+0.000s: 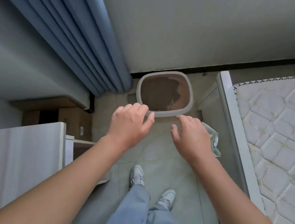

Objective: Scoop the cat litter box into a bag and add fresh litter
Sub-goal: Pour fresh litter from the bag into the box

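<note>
Pale-rimmed litter box (165, 114), patchy brown litter (156, 94)

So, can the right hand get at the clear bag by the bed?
Probably yes: the right hand is open and next to the clear bag with nothing between them, though its height above the floor is unclear.

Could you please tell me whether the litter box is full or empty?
Partly filled: dark litter covers most of the litter box floor, leaving a bare patch on the right.
</note>
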`<state>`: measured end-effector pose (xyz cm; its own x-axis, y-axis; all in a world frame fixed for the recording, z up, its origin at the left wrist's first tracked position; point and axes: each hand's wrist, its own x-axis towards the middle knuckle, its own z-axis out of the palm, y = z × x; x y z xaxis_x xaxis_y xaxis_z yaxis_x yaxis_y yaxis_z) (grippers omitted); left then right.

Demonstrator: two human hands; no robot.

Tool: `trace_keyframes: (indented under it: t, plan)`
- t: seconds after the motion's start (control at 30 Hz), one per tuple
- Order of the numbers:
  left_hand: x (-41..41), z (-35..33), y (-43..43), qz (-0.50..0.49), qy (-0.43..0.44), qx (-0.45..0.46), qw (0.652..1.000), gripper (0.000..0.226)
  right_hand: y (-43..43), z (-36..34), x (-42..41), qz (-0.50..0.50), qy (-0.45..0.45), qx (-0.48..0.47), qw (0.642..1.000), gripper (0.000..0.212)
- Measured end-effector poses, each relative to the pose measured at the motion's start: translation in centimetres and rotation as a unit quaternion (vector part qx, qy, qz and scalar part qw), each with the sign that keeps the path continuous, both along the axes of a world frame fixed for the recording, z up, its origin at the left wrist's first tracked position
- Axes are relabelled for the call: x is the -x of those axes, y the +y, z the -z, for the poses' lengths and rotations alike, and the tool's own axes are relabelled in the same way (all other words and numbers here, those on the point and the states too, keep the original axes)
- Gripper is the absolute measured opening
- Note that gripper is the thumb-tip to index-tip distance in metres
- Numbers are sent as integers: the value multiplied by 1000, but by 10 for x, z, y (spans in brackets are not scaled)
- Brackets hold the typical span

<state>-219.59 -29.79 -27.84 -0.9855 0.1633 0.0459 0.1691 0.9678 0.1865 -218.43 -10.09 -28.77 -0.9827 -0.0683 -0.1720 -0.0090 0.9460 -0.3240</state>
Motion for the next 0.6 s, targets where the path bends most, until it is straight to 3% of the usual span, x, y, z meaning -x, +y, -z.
trace_keyframes:
  t: [0.6]
  plan:
    - [7, 260, 49, 0, -61, -34, 998, 52, 43, 257, 4, 81, -36, 47, 995, 41]
